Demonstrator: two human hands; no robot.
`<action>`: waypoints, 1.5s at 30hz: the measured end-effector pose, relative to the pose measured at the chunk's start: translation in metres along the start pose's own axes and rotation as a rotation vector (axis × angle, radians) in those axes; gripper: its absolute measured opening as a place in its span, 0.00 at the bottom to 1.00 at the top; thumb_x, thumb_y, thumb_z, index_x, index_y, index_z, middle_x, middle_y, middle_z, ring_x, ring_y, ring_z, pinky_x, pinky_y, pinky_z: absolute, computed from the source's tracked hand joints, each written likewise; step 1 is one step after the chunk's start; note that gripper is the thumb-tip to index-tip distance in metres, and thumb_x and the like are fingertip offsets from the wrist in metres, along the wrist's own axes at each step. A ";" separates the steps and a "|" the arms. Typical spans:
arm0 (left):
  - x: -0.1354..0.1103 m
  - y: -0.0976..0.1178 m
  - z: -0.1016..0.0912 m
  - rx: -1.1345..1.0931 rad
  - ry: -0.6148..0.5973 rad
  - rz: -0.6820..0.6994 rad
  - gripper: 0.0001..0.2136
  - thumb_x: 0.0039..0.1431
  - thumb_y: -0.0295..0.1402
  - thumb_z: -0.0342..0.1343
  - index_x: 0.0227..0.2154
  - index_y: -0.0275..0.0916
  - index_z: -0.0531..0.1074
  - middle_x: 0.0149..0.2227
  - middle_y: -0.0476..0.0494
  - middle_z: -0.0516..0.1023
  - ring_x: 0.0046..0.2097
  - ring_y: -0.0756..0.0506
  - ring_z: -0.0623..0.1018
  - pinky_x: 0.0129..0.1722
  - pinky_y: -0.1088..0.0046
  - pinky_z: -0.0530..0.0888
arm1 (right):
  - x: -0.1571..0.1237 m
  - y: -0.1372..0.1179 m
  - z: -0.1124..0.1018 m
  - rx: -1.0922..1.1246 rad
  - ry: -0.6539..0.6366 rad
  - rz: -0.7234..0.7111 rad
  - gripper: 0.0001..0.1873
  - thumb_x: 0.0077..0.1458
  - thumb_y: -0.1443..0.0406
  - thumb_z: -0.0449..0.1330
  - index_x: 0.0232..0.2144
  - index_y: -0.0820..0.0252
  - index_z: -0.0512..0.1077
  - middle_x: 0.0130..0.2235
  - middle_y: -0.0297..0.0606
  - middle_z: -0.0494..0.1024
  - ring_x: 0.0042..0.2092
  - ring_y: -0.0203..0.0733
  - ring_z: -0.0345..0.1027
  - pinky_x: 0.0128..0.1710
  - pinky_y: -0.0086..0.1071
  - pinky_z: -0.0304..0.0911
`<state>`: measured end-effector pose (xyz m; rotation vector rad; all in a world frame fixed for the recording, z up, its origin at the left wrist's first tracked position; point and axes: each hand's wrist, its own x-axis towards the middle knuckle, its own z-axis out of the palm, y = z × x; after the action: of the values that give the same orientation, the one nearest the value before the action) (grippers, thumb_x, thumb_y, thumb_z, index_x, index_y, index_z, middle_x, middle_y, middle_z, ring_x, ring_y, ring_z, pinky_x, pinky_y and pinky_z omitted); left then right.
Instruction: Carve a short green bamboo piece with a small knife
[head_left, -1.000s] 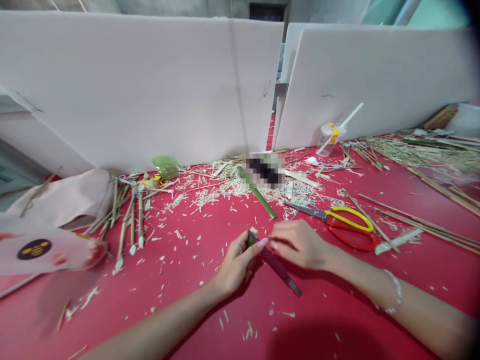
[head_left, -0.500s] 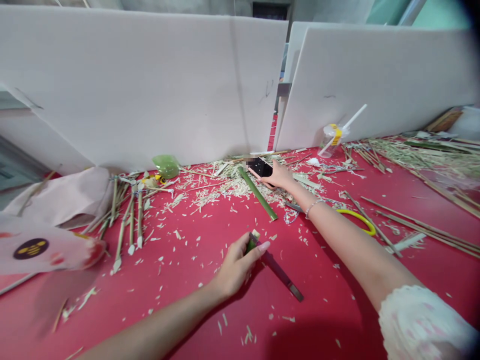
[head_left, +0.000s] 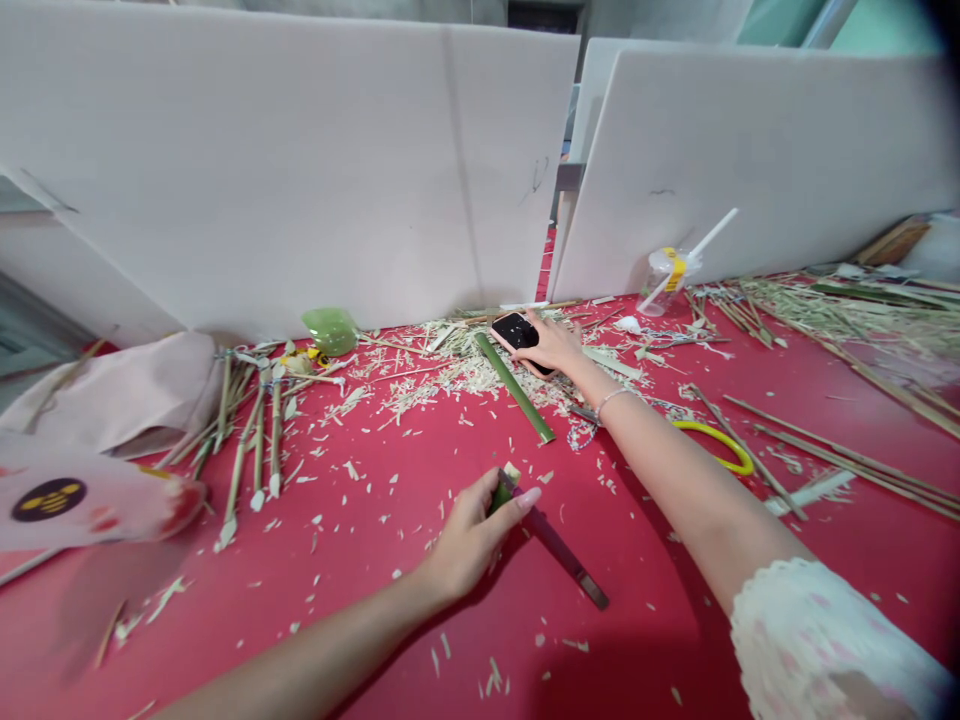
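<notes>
My left hand [head_left: 469, 535] is closed around a short green bamboo piece [head_left: 501, 494] with a pale cut end. A long dark purplish-brown strip [head_left: 559, 545] with a greyish tip runs from the same hand toward the lower right; its kind is not clear. Farther off, my right hand [head_left: 553, 345] grips a smartphone [head_left: 513, 331] with a dark screen and a pink case, thumb along the near edge and fingers over the far edge. The phone is at the heap of shavings [head_left: 472, 370]. Beside it lies a green split bamboo strip [head_left: 517, 392].
Yellow-handled scissors [head_left: 724, 440] lie partly under my right forearm. A plastic cup [head_left: 664, 280] with a straw stands at the back right. Bamboo sticks [head_left: 259, 440] and a pinkish bag [head_left: 124, 390] lie left. White boards [head_left: 300, 170] edge the red table [head_left: 360, 610].
My right hand has shifted slightly left and up over the phone, its fingers now on the far edge. My left hand keeps its hold, almost unmoved.
</notes>
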<state>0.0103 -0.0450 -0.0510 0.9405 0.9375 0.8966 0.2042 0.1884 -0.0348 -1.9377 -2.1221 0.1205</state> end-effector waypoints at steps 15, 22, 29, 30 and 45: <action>-0.001 0.001 0.004 0.062 0.008 0.035 0.18 0.49 0.45 0.66 0.25 0.37 0.66 0.24 0.54 0.63 0.28 0.52 0.66 0.37 0.70 0.72 | -0.063 0.057 -0.014 0.347 -0.045 -0.304 0.31 0.57 0.61 0.59 0.62 0.62 0.62 0.65 0.49 0.62 0.65 0.52 0.55 0.63 0.45 0.53; -0.001 0.000 0.005 0.038 -0.002 0.027 0.18 0.49 0.45 0.67 0.25 0.38 0.66 0.24 0.53 0.63 0.29 0.51 0.67 0.37 0.69 0.72 | -0.049 0.036 -0.015 0.257 -0.138 -0.285 0.31 0.58 0.56 0.58 0.62 0.56 0.63 0.66 0.46 0.59 0.68 0.56 0.48 0.66 0.54 0.41; -0.002 0.001 0.003 0.069 0.011 0.041 0.18 0.48 0.46 0.67 0.25 0.38 0.67 0.24 0.53 0.63 0.30 0.50 0.67 0.36 0.69 0.73 | -0.045 0.030 -0.019 0.295 -0.062 -0.296 0.38 0.53 0.64 0.61 0.65 0.58 0.56 0.68 0.45 0.56 0.68 0.54 0.46 0.66 0.51 0.45; -0.002 0.001 0.003 0.073 0.010 0.042 0.18 0.48 0.46 0.67 0.25 0.38 0.66 0.24 0.53 0.63 0.29 0.51 0.66 0.36 0.69 0.73 | -0.051 0.036 -0.019 0.293 -0.063 -0.301 0.38 0.53 0.63 0.62 0.65 0.59 0.57 0.67 0.46 0.57 0.69 0.54 0.46 0.66 0.51 0.44; -0.002 0.001 0.005 0.055 0.013 0.031 0.19 0.47 0.47 0.67 0.24 0.38 0.66 0.23 0.53 0.64 0.28 0.50 0.68 0.35 0.69 0.73 | -0.080 0.060 -0.006 0.233 -0.092 -0.314 0.37 0.54 0.58 0.60 0.65 0.54 0.56 0.67 0.46 0.58 0.70 0.53 0.42 0.67 0.56 0.29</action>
<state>0.0141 -0.0479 -0.0483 0.9991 0.9648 0.9078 0.2696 0.1153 -0.0543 -1.4785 -2.3227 0.3821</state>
